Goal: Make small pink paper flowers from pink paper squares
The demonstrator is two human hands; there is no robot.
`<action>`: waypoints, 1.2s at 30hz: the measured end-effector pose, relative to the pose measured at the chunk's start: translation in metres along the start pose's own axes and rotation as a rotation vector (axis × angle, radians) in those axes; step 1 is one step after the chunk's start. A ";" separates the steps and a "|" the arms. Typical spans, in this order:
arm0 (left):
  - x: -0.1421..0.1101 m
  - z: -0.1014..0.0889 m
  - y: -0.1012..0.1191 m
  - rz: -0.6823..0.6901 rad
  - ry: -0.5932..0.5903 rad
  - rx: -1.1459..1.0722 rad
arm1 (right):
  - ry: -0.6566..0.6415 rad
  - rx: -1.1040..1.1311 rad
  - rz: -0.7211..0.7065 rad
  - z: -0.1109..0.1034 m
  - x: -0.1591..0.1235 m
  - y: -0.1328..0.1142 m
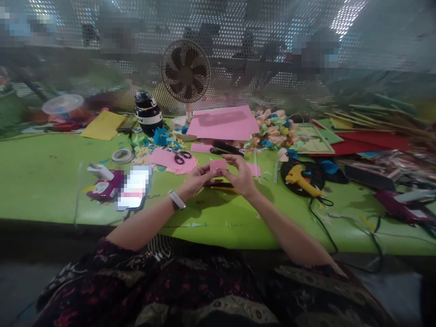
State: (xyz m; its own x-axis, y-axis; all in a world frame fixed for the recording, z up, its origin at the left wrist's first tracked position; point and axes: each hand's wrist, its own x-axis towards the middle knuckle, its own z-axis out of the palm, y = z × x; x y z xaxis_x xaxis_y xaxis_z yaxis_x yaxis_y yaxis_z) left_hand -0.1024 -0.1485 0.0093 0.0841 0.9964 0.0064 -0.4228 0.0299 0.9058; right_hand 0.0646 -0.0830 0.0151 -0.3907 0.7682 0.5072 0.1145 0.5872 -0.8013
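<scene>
Both of my hands meet over the green table [44, 177] and pinch one small pink paper piece [218, 165] between them. My left hand [196, 179], with a white watch on its wrist, grips the piece's left side. My right hand [240, 175] grips the right side, fingers curled over its top edge. A yellow pencil [223, 187] lies on the table just beneath my hands. More pink paper scraps [166, 159] and black-handled scissors [183, 157] lie just behind my left hand.
A large pink sheet [225, 122] leans near a small desk fan [185, 72]. A yellow glue gun [301, 179] with a black cable lies to the right, a phone [134, 187] and tape roll [122, 156] to the left. Coloured paper stacks [361, 141] fill the right.
</scene>
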 end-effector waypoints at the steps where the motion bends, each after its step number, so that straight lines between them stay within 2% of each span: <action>1: -0.001 0.000 0.000 0.009 -0.010 0.007 | -0.004 0.035 0.020 0.000 0.000 0.001; 7: 0.000 -0.001 0.000 0.048 -0.059 -0.016 | -0.056 0.204 0.160 0.000 0.001 0.000; 12: 0.002 -0.002 -0.003 0.054 -0.055 -0.016 | -0.082 0.262 0.245 -0.001 0.001 -0.006; 17: 0.002 0.000 -0.003 0.028 -0.028 -0.007 | -0.028 0.181 0.220 -0.004 0.002 -0.009; 26: 0.001 0.003 -0.002 0.038 -0.020 0.011 | -0.030 0.132 0.212 -0.004 0.001 -0.011; 29: 0.001 0.002 -0.002 0.039 -0.012 0.090 | -0.028 0.121 0.209 -0.004 0.001 -0.011; 33: 0.000 -0.002 0.000 -0.031 -0.007 0.263 | -0.011 0.116 0.213 -0.004 0.001 -0.010; 36: 0.000 -0.003 0.000 -0.065 -0.018 0.289 | -0.022 0.108 0.214 -0.006 0.002 -0.011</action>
State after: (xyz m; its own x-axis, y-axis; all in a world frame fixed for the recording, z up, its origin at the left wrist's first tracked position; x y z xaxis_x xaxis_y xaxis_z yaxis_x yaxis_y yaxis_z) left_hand -0.1055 -0.1483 0.0081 0.1199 0.9915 -0.0503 -0.1418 0.0672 0.9876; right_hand 0.0678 -0.0861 0.0265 -0.3874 0.8661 0.3158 0.0993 0.3798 -0.9197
